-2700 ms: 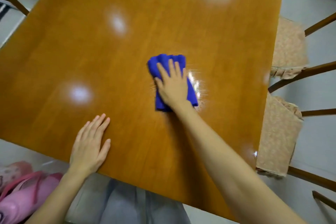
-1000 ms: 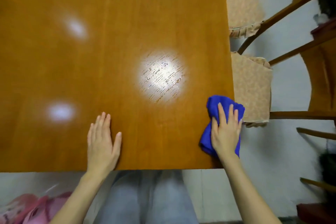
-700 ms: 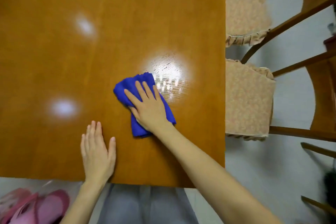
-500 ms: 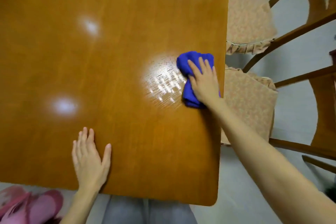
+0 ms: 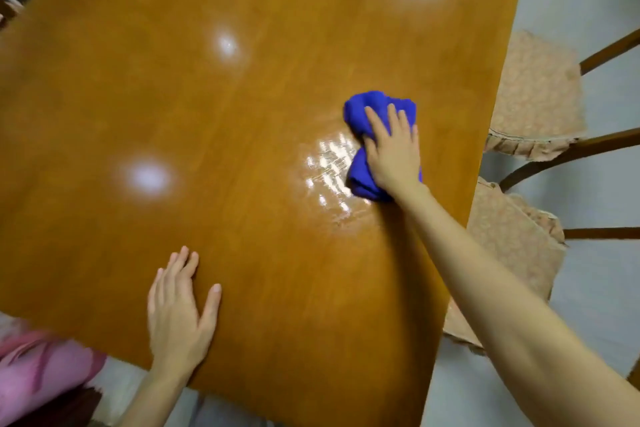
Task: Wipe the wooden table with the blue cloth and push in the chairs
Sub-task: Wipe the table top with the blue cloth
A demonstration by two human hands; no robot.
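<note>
The glossy wooden table (image 5: 242,114) fills most of the head view. A bunched blue cloth (image 5: 367,107) lies on its right half, and my right hand (image 5: 393,149) presses flat on it with straight fingers. A wet streaked patch shines on the wood just left of the cloth. My left hand (image 5: 180,308) rests flat on the table near the front edge, fingers spread. Two chairs with beige patterned seat cushions stand along the table's right side, the far chair (image 5: 533,97) and the near chair (image 5: 509,253), their seats partly under the tabletop.
Pale tiled floor (image 5: 588,305) lies to the right of the table. A pink object (image 5: 38,374) sits low at the bottom left, below the table's front edge. Bright lamp reflections dot the tabletop.
My right hand has slid the blue cloth away from the table's right edge, a little inward and farther up the tabletop. The left hand stays flat near the front edge. The view has tilted.
</note>
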